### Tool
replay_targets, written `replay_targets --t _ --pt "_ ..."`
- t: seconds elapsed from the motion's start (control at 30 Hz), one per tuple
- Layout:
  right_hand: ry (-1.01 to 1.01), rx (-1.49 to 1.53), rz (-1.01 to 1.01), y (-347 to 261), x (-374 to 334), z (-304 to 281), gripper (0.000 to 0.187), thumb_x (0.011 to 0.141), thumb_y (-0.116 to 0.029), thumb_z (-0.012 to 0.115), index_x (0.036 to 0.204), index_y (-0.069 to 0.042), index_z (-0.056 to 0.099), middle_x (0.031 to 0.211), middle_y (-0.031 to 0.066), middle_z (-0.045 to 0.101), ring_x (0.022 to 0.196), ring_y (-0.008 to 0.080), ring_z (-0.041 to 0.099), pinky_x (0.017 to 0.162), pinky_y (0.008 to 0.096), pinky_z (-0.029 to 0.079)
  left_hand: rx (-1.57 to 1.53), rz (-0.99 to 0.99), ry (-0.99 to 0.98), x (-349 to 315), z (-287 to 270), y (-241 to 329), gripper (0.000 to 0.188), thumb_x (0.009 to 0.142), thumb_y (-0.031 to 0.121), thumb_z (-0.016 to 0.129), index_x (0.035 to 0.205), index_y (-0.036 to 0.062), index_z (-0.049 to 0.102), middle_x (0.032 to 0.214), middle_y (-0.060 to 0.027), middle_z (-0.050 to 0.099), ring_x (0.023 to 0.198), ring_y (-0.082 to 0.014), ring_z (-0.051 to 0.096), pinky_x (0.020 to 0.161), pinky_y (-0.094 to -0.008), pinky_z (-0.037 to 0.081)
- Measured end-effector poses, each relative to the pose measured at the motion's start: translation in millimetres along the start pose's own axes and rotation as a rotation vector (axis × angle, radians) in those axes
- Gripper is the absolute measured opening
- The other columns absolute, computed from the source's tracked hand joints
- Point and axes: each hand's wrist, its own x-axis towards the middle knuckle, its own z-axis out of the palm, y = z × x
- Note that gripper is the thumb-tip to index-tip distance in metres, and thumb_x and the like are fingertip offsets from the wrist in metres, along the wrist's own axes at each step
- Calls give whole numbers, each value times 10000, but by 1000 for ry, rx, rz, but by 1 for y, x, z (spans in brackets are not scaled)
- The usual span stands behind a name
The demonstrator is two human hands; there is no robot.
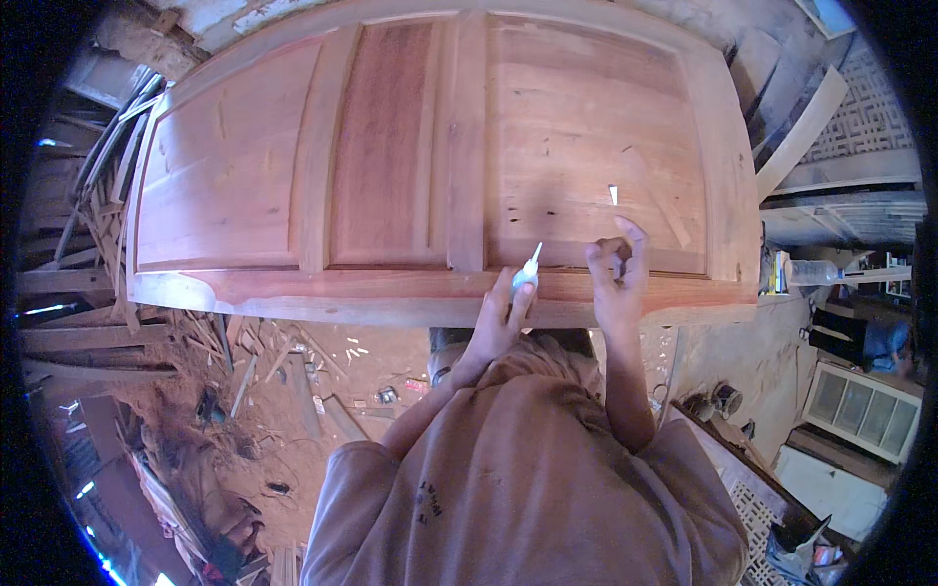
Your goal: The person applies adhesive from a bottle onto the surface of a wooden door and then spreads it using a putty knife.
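Note:
A small pale bottle with a pointed white nozzle (pixel 529 274), like a glue bottle, is in my left hand (pixel 496 324). Its tip points up and away, over the near edge of a reddish wooden panelled door (pixel 391 286). My right hand (pixel 618 283) is raised beside it over the same edge. Its fingers are bent and apart, and nothing shows between them. Just beyond those fingers is a small white wedge-shaped thing (pixel 614 194); I cannot tell whether it lies on the door's right panel (pixel 586 107) or hangs above it. Small dark marks dot that panel.
Wood strips (pixel 98 195) are piled at the left. Offcuts and shavings litter the brown floor (pixel 293 449). A clear plastic bottle (pixel 814 272) is past the door's right end, near a leaning pale board (pixel 806 132). A white paned frame (pixel 860 410) stands at the far right.

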Motion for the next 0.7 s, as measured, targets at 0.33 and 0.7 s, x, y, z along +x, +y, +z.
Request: replay_targets --t 0.33,0.7 --pt "157 117 265 -11 5 -4 771 872 -112 683 1475 -33 208 1265 168 550 1289 281 416 1083 384 321 -5 60 27 -1 -2 0 256 1016 266 460 1024 12 487 697 -58 550 617 -130 525 565 -309 436" --pt "-151 196 134 -30 -2 10 912 836 -209 729 1507 -40 135 1423 230 408 1318 266 392 1084 370 307 -79 104 74 -2 -4 6 223 1012 218 466 1029 -4 476 689 -30 519 611 -101 494 553 -274 420"
